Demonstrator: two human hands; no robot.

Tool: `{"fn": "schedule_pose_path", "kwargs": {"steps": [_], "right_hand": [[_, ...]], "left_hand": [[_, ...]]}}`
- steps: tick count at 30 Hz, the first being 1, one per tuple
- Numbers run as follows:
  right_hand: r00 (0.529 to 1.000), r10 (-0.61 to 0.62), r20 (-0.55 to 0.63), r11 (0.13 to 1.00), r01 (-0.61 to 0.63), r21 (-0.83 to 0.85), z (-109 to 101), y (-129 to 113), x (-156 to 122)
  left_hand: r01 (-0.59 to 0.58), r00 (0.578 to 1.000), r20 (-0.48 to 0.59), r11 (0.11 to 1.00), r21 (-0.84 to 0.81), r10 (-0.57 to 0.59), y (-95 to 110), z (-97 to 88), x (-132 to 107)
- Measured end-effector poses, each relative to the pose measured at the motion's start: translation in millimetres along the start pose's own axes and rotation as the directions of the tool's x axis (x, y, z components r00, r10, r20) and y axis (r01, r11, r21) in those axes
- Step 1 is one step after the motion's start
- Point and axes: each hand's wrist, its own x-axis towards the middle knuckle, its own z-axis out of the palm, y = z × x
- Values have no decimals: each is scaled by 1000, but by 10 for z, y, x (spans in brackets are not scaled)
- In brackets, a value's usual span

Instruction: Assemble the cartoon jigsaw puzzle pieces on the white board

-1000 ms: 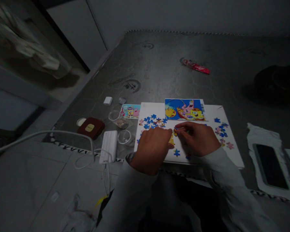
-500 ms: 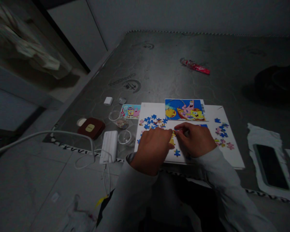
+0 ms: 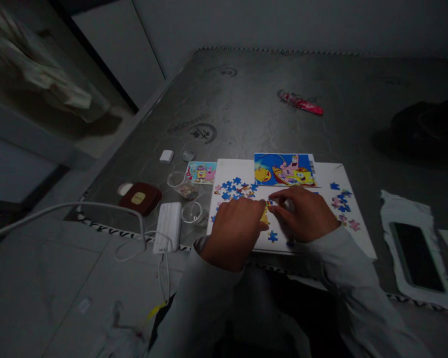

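Observation:
A white board (image 3: 321, 174) lies on the dark mat, with a colourful cartoon reference picture (image 3: 284, 169) at its far edge. Loose blue puzzle pieces (image 3: 235, 188) sit at the board's left, more pieces (image 3: 342, 205) at its right. My left hand (image 3: 234, 229) rests curled on the board, fingertips against a yellow assembled patch (image 3: 265, 215). My right hand (image 3: 303, 213) pinches a small puzzle piece (image 3: 271, 202) at the patch's top edge. A single blue piece (image 3: 272, 236) lies just below the hands.
Left of the board lie a white power bank (image 3: 168, 225) with cable, a brown case (image 3: 141, 197), clear round lids (image 3: 192, 211), a small picture card (image 3: 202, 172) and a white charger (image 3: 166, 156). A red wrapper (image 3: 300, 102) lies farther back. A phone (image 3: 417, 254) rests on white cloth at the right.
My right hand has shifted slightly left and down, bringing its pinched piece closer to the yellow patch. My left hand has stayed in place.

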Motion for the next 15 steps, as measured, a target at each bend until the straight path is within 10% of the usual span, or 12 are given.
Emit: {"fn": "schedule_pose_path", "kwargs": {"steps": [15], "right_hand": [[993, 55, 104, 997, -60, 38, -44, -52, 33]], "left_hand": [[6, 999, 31, 1000, 8, -6, 17, -31, -26]]}}
